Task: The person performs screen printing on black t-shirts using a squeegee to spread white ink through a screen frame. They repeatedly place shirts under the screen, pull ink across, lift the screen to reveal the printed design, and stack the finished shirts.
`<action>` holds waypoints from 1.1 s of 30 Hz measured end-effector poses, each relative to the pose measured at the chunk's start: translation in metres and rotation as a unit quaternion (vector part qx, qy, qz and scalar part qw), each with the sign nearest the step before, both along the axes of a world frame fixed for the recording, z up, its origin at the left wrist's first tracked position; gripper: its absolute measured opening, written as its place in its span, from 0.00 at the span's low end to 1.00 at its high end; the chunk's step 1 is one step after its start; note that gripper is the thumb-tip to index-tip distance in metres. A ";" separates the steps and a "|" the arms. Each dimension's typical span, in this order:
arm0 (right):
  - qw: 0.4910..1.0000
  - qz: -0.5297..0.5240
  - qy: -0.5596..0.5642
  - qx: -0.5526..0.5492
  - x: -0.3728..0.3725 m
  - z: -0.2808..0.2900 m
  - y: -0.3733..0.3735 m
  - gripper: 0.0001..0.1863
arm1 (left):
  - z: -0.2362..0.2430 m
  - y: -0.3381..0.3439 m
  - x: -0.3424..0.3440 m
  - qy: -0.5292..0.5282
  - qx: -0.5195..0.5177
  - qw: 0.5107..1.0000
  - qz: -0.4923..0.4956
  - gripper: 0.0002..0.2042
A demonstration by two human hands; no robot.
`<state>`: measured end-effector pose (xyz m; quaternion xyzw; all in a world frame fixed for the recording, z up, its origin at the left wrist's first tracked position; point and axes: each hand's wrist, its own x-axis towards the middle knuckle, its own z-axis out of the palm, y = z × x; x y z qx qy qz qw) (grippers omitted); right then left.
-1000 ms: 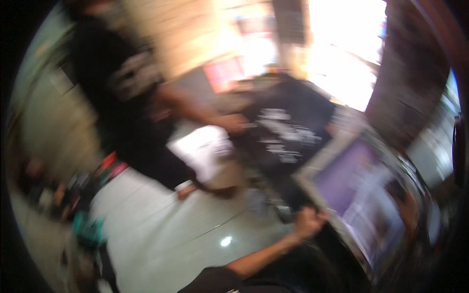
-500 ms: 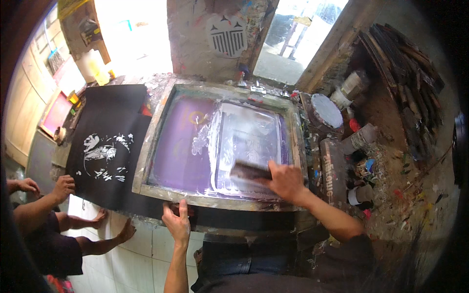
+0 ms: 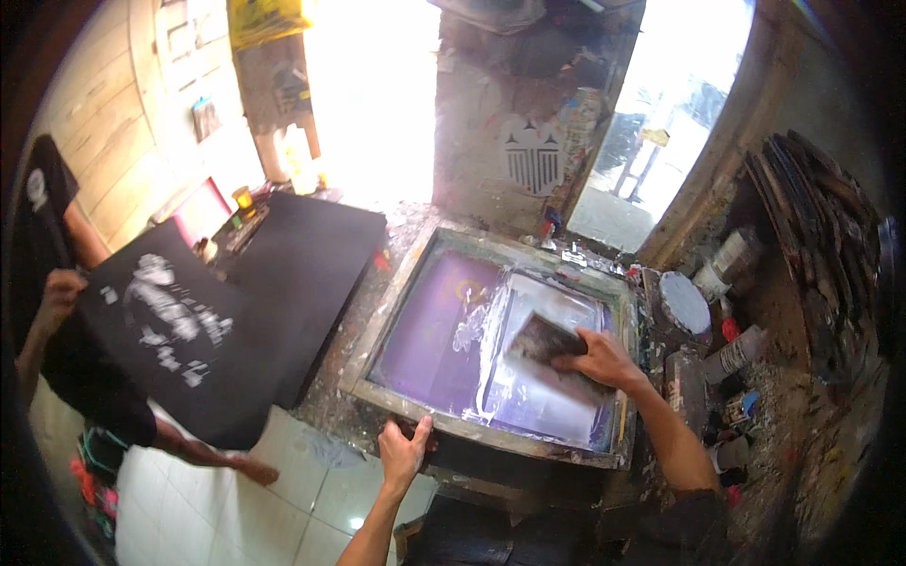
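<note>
A wooden-framed printing screen (image 3: pixel 370 360) lies on the worktable in front of me, its mesh purple on the left, with a pale ink-covered panel on the right. My right hand (image 3: pixel 604 361) is closed round a dark, ink-stained squeegee (image 3: pixel 547 341), held tilted over the pale panel; motion blurs its lower edge. At the frame's near edge, my left hand (image 3: pixel 404 451) grips the wood, thumb on top and the other fingers partly hidden. White ink (image 3: pixel 489 349) streaks the mesh beside the panel. To the left, a co-worker's hand (image 3: pixel 62 291) holds up a black sheet (image 3: pixel 203 297) with a white print.
Another black sheet (image 3: pixel 316 259) lies on the table left of the screen. A round-lidded bucket (image 3: pixel 683 302), tubs and scattered debris are at the right. Stacked dark boards (image 3: pixel 813 212) lean at the far right. Pale floor tiles (image 3: pixel 283 509) lie below the table.
My view has swung left and up, shifting the scene. The co-worker has lifted the printed black sheet off the table. My squeegee has moved away from the screen's near side; my left hand stays on the frame.
</note>
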<state>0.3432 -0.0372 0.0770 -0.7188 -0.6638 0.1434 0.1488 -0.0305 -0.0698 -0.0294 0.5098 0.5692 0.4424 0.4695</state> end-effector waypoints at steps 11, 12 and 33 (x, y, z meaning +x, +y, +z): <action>0.983 0.039 -0.147 0.099 -0.055 -0.035 -0.066 0.12 | 0.018 0.010 -0.006 0.006 -0.108 0.994 -0.031 0.21; 0.987 0.010 -0.141 0.073 -0.055 -0.031 -0.064 0.14 | 0.018 0.011 -0.006 0.023 -0.109 0.993 -0.038 0.21; 0.981 0.114 0.004 -0.158 -0.081 -0.016 -0.012 0.40 | 0.023 0.021 -0.022 0.074 -0.170 0.975 -0.119 0.28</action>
